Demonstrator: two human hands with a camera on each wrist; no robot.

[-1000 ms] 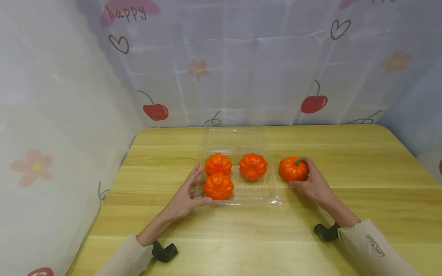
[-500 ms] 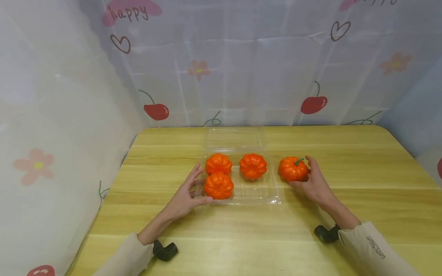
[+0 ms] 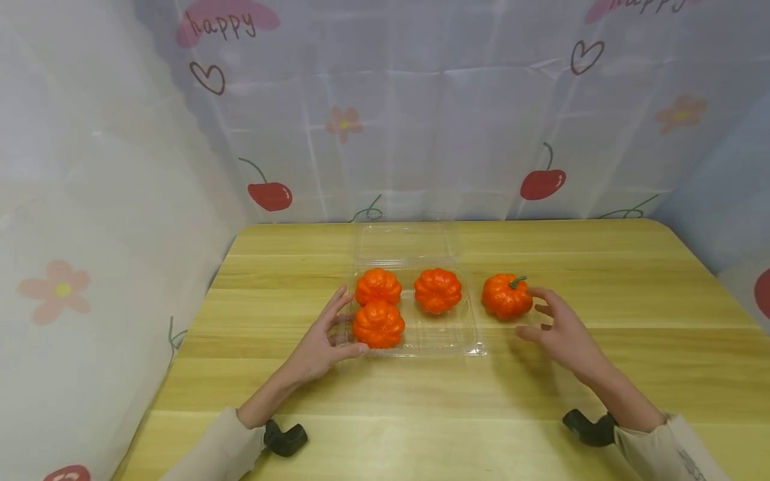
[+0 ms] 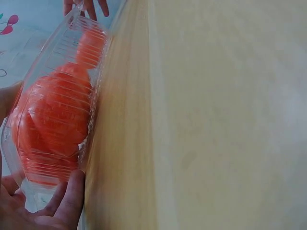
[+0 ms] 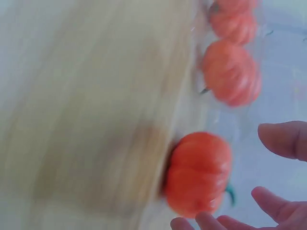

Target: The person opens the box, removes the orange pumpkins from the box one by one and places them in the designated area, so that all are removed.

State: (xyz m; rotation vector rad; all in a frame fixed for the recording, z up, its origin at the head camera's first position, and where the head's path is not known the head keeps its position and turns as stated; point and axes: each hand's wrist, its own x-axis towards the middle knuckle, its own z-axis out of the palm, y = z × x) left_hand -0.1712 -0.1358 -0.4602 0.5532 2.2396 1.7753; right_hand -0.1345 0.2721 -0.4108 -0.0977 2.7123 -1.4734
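Observation:
A clear plastic clamshell container lies with its lid folded back. Inside are three orange toy pumpkins: one at the back left, one at the front left and one at the back right. My left hand holds the container's left side, thumb along the front rim and fingers against the side wall. A fourth pumpkin, with a green stem, stands on the table right of the container. My right hand is just right of it, fingers spread and nothing in them; the right wrist view shows this pumpkin beside the fingertips.
The transparent lid extends behind the container toward the table's back edge. Wood-grain table surrounds everything. A printed curtain hangs behind, with more fabric at both sides. Dark camera mounts sit at the wrists.
My right hand has let go of the stemmed pumpkin and drawn back to the right and toward me. That pumpkin stays on the table; my left hand keeps its place at the container.

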